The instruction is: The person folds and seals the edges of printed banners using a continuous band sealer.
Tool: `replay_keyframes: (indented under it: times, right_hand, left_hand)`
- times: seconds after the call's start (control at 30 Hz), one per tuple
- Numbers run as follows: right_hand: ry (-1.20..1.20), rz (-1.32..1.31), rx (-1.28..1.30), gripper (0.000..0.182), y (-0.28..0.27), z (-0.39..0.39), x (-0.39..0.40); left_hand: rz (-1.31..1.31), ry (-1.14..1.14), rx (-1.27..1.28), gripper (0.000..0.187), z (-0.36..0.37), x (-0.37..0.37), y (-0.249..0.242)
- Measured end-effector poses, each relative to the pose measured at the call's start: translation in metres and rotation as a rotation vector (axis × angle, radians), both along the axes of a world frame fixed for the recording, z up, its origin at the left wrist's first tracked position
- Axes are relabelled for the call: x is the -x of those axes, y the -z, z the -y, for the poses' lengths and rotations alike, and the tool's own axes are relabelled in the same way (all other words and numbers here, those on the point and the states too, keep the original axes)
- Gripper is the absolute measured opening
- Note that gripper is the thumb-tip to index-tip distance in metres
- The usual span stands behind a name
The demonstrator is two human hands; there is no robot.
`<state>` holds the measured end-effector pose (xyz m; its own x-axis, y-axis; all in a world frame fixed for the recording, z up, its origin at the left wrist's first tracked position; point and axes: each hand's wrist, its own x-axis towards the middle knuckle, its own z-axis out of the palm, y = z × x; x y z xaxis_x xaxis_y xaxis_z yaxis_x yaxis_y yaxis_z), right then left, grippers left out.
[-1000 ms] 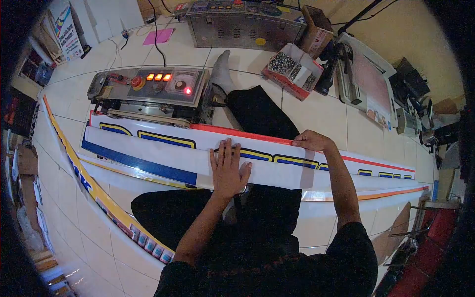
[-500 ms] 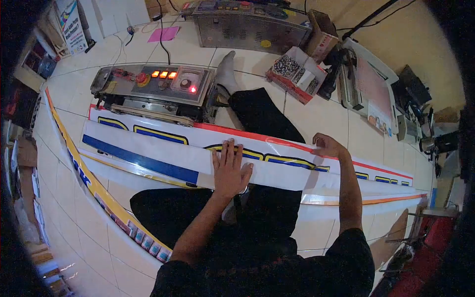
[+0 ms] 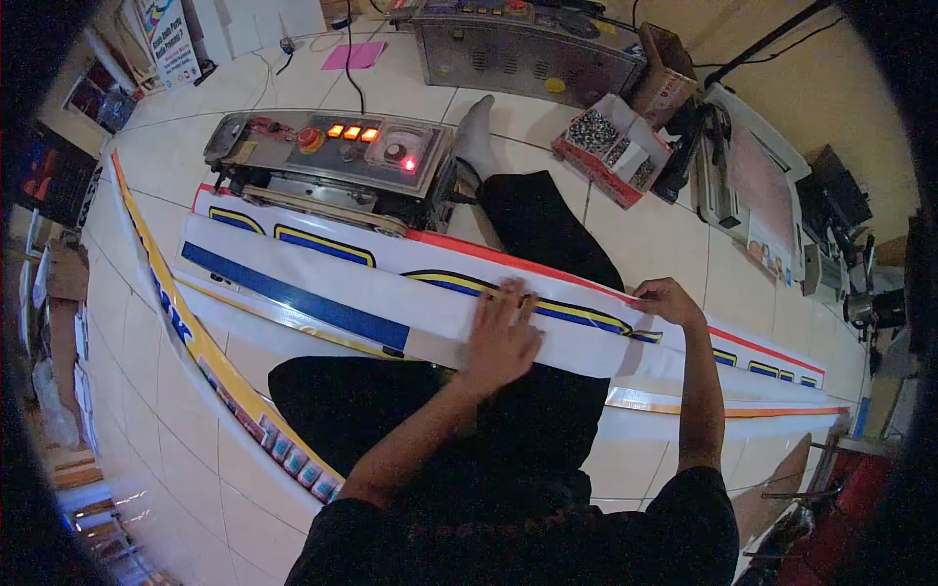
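A long folded banner [image 3: 440, 326], white with a red edge and blue, yellow and black lettering, stretches across my lap. My left hand [image 3: 505, 337] presses flat on its middle with the fingers apart. Farther right, my right hand [image 3: 666, 301] pinches the banner's red upper edge between thumb and fingers. The banner's left part lies against the front of a metal sealing machine [image 3: 327, 156] with lit orange switches and a red light.
A yellow strip [image 3: 210, 352] curves along the left floor. Behind are a larger metal machine [image 3: 523, 61], a box of small metal rings [image 3: 611, 151] and a pink sheet [image 3: 354, 56]. A printer [image 3: 752, 186] stands at right.
My left hand has slid rightward along the banner. My right hand still holds the red edge. The whole view has shifted slightly, moving the machine and boxes to the right in the picture.
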<state>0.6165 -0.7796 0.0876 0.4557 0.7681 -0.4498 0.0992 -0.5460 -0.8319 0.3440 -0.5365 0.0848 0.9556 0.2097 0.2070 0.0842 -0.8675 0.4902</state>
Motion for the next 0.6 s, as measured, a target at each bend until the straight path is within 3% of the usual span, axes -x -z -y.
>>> replay_keyframes:
  times: [0.17,0.27,0.37,0.6]
  right_hand:
    - [-0.08,0.065,0.138,0.013,-0.005,-0.007,-0.007]
    - [-0.15,-0.051,0.137,0.014,-0.012,-0.014,-0.005]
    - [-0.161,-0.032,0.035,0.015,0.02,-0.013,-0.009]
    - [-0.115,0.077,0.139,0.021,0.0,-0.027,0.007]
  left_hand:
    - [0.066,0.171,0.012,0.058,0.042,-0.009,0.002]
    - [0.071,0.193,0.066,0.054,0.042,0.003,-0.006]
    - [0.06,0.208,0.068,0.054,0.037,0.013,0.0]
    - [0.026,0.234,0.039,0.053,0.02,0.021,0.01]
